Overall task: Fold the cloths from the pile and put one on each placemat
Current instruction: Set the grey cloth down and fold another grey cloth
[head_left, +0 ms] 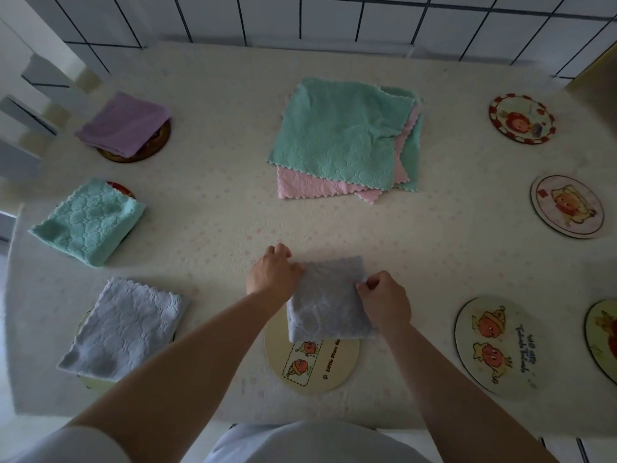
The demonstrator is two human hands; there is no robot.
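Note:
A folded grey cloth [329,302] lies half on the round cream placemat [314,369] at the near middle. My left hand [272,274] grips its left edge and my right hand [384,299] pinches its right edge. The pile of unfolded cloths [340,135], teal over pink, lies flat at the table's centre. Folded cloths rest on three placemats along the left: a purple cloth [125,123], a teal cloth [88,222] and a grey cloth [123,329].
Bare round placemats lie on the right: one far right [521,118], one below it [567,207], one near right [494,345] and one cut off at the frame edge [604,339]. A tiled wall [334,18] backs the table. White chair slats [33,105] stand at the left.

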